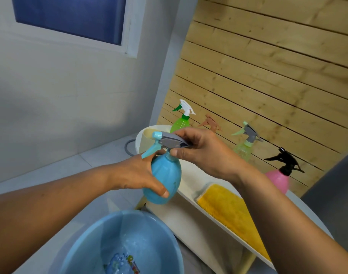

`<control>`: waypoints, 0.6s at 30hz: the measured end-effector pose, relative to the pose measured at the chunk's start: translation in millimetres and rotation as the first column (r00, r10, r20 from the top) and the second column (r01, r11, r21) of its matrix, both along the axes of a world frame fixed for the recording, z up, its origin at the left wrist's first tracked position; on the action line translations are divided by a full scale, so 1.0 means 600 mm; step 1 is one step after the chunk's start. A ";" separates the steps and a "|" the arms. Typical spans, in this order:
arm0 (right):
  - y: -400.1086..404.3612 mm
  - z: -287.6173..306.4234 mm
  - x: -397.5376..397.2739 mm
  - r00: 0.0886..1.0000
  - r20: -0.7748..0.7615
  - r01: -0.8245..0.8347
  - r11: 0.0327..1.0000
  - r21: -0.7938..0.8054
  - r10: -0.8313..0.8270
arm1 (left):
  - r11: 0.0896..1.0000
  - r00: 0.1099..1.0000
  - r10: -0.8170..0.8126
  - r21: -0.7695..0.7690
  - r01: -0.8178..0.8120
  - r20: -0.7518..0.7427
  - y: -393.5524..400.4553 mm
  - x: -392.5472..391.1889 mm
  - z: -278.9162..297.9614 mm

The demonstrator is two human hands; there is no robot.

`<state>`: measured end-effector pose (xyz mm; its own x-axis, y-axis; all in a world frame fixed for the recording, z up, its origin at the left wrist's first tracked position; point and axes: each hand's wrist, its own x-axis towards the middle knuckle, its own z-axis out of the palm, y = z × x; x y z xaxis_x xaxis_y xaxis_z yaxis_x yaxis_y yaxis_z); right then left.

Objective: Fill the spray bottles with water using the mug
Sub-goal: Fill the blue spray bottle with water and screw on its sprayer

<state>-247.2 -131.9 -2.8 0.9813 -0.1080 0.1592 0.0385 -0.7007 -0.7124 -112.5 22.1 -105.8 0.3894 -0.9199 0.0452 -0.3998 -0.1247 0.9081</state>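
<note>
Along the white desk (191,196) by the slatted wall stand a green spray bottle (181,122), a pale green one (243,148) and a pink one (279,179), with a yellow cloth (228,210) lying near the edge. A blue basin (117,244) holding water sits below. The left hand (137,175) has its grip clamped on the blue spray bottle (166,180), held tilted over the basin; the right hand (202,151) pinches its grey trigger head (169,141).

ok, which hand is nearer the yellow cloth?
Right. The right hand grips the blue bottle's spray head above the yellow cloth; the left hand holds the bottle body farther left.
</note>
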 end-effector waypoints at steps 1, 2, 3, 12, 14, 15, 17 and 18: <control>-0.004 0.004 0.000 1.000 -0.009 0.007 1.000 -0.005 -0.007 | 1.000 1.000 0.002 0.005 -0.002 -0.006 -0.006 0.002 0.002; -0.011 0.010 0.001 1.000 -0.016 0.016 1.000 -0.011 -0.016 | 1.000 1.000 -0.001 0.012 0.001 -0.007 -0.017 0.005 0.007; -0.017 0.014 0.002 0.999 -0.025 0.026 0.999 -0.021 -0.027 | 1.000 1.000 -0.004 0.021 0.004 -0.005 -0.026 0.006 0.011; -0.088 0.018 0.011 0.986 -0.029 0.162 0.981 -0.108 -0.166 | 0.999 0.999 0.001 0.044 -0.003 0.044 -0.117 0.016 0.016; -0.102 0.013 0.012 0.982 -0.040 0.181 0.977 -0.112 -0.187 | 0.998 0.998 0.006 0.060 -0.009 0.057 -0.134 0.018 0.010; -0.110 0.010 0.012 0.978 -0.046 0.196 0.975 -0.108 -0.202 | 0.998 0.998 0.010 0.068 -0.015 0.067 -0.141 0.019 0.007; -0.124 0.007 0.013 0.973 -0.055 0.218 0.971 -0.097 -0.224 | 0.997 0.997 0.020 0.067 -0.025 0.076 -0.155 0.019 0.003; -0.130 0.006 0.013 0.970 -0.060 0.230 0.969 -0.091 -0.236 | 0.998 0.997 0.021 0.065 -0.026 0.072 -0.162 0.019 0.001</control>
<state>-239.4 -210.0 0.8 0.9395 -0.3246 0.1092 -0.1807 -0.7408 -0.6470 -101.3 -75.0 -105.4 0.4091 -0.9124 0.0127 -0.4590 -0.1937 0.8670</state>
